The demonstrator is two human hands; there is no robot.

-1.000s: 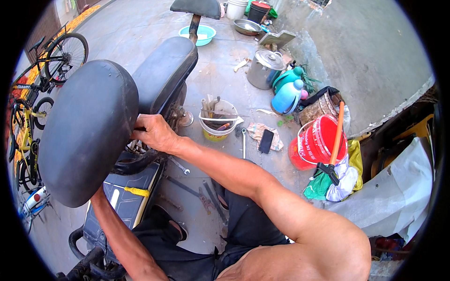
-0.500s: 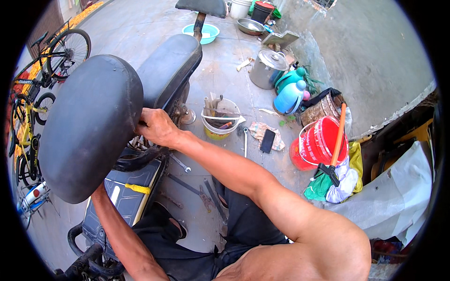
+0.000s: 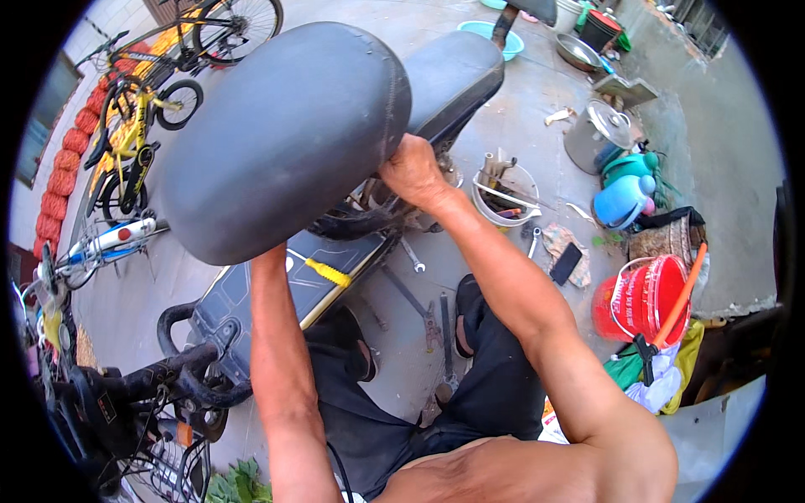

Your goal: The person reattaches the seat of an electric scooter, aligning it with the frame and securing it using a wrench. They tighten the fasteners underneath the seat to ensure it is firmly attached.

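Note:
A black padded seat (image 3: 289,138) of an electric scooter is tipped up in front of me. At its right edge my right hand (image 3: 412,172) is closed, with the fingers curled around the rim and partly hidden. My left forearm (image 3: 285,369) reaches up under the seat's near end, and the seat hides that hand. Just below, a yellow-handled screwdriver (image 3: 328,272) lies on the scooter's dark footboard (image 3: 293,314). A second black seat pad (image 3: 461,71) stretches behind the first one.
An open-ended wrench (image 3: 414,256) and pliers (image 3: 431,325) lie on the ground. A white tool bucket (image 3: 507,197), a phone (image 3: 566,263) and a red bucket (image 3: 637,298) are to the right. Bicycles (image 3: 130,138) stand at the left. The handlebar (image 3: 142,373) is near my left arm.
The view has swung left, so the scene sits farther right and shows more handlebar. My right hand stays at the seat's right edge, and my left hand stays under the seat.

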